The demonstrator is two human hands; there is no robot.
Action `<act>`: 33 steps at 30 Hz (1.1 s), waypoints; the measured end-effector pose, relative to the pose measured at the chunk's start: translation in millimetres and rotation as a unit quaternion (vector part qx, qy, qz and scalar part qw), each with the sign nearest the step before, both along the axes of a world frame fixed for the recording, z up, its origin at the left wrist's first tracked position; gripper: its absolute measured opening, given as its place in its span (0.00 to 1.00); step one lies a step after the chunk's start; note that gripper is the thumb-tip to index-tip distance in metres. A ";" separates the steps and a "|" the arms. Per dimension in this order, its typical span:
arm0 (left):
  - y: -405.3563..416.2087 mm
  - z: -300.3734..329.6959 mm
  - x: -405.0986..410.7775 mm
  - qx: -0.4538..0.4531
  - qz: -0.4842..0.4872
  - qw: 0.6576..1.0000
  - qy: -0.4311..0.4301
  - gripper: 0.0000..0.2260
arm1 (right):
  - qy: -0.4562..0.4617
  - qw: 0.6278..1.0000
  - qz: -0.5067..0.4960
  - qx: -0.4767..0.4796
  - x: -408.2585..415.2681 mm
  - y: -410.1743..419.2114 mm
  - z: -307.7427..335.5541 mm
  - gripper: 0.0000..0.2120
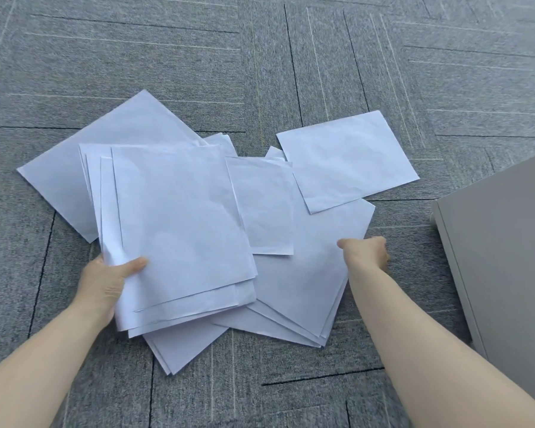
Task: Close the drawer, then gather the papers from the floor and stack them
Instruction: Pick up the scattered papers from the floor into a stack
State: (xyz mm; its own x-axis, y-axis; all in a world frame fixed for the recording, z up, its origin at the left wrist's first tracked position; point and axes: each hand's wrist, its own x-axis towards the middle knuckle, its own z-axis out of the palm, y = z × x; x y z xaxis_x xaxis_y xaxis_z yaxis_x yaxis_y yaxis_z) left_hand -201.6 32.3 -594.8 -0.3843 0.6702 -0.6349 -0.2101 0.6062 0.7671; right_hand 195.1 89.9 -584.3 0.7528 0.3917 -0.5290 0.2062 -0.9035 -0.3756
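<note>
White paper sheets lie scattered and overlapping on the grey carpet. My left hand (105, 282) grips a stack of several sheets (179, 230) at its lower left edge, thumb on top. My right hand (366, 251) pinches the right edge of a large sheet (309, 282) that lies on the floor on top of a few others. A smaller sheet (348, 160) lies farther back on the right, another (264, 205) in the middle. A big sheet (74, 174) sticks out behind the held stack at the left. More sheets (183, 347) poke out below it.
A grey cabinet (504, 242) stands at the right edge; its drawer front is not visible from here. Grey carpet tiles (260, 57) with dark seams stretch around the papers on every side.
</note>
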 end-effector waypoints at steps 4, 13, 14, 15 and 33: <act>-3.9 0.8 3.6 -0.004 -0.001 1.000 0.006 0.20 | -0.044 0.997 0.057 -0.023 -9.0 -4.5 -1.7 0.37; -5.6 3.7 3.4 -0.010 -0.011 1.000 0.019 0.18 | -0.027 0.998 0.048 -0.037 -21.9 12.6 1.7 0.35; -5.7 3.9 3.4 -0.011 -0.011 1.000 0.020 0.18 | -0.012 0.999 0.038 -0.034 -21.4 13.1 -0.2 0.32; -5.7 4.1 3.5 -0.011 -0.011 1.000 0.022 0.18 | 0.006 0.999 0.032 -0.031 -21.4 12.1 -1.1 0.27; -13.8 11.3 -11.8 0.007 0.026 0.999 0.043 0.19 | 0.430 0.874 -0.056 0.219 8.6 -12.9 26.0 0.10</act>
State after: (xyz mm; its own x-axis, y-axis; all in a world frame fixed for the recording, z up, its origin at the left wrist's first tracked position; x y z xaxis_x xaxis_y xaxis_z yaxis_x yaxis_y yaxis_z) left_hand -213.4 18.5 -583.6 -0.4719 0.6562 -0.5889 -0.1737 0.5856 0.7918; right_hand 203.8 77.0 -558.3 0.1963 0.6476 -0.7362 -0.4037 -0.6309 -0.6626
